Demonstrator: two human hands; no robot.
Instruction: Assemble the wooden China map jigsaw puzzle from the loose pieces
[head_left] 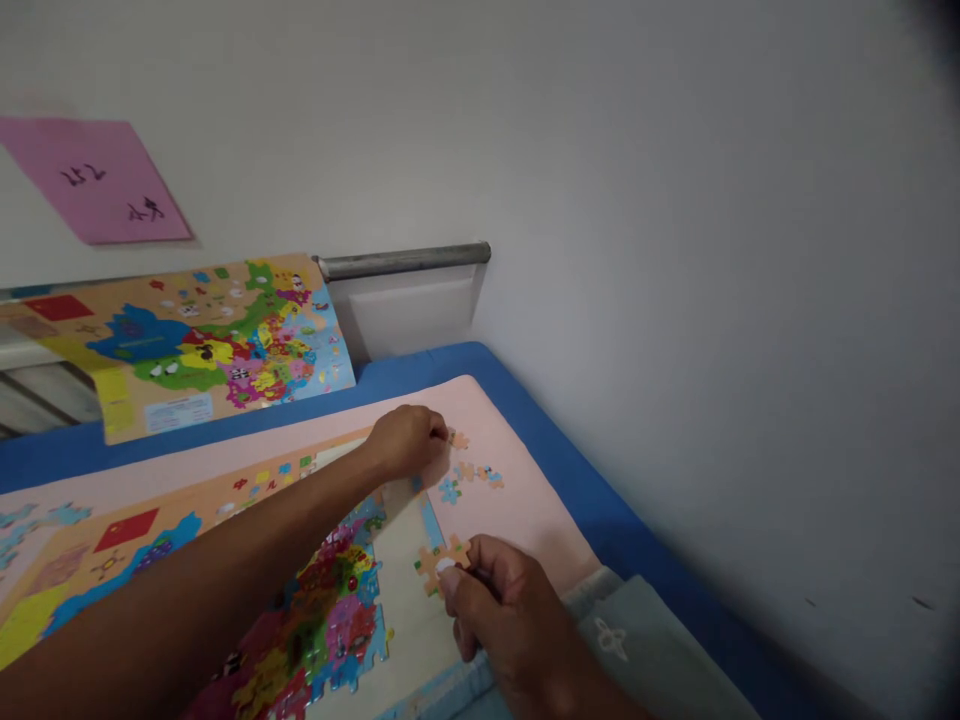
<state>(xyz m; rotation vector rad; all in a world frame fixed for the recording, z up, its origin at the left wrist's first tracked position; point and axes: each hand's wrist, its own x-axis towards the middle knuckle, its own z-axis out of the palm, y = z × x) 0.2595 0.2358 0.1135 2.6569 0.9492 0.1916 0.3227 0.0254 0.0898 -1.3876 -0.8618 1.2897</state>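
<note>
Between the thumb and fingers of my right hand (pixel 517 610) is an orange jigsaw piece (pixel 431 572) with green and white marks, perhaps two joined pieces. It hangs over the pale bare part of the puzzle board (pixel 409 540). My left hand (pixel 405 440) reaches across the board, its fingers closed at the edge of a small orange jigsaw piece (pixel 460 440) on the pink mat. Just below lie a few loose pieces (pixel 480 474), orange and blue. A partly assembled map puzzle (pixel 352 620) covers the left of the board, partly hidden by my left forearm.
A printed map sheet (pixel 225 340) leans on the rail (pixel 405 262) at the back. More blue pieces (pixel 30 525) lie at far left on the pink mat (pixel 487 410). Blue bedding (pixel 555 475) borders the wall. A grey-green cloth (pixel 652 640) lies at front right.
</note>
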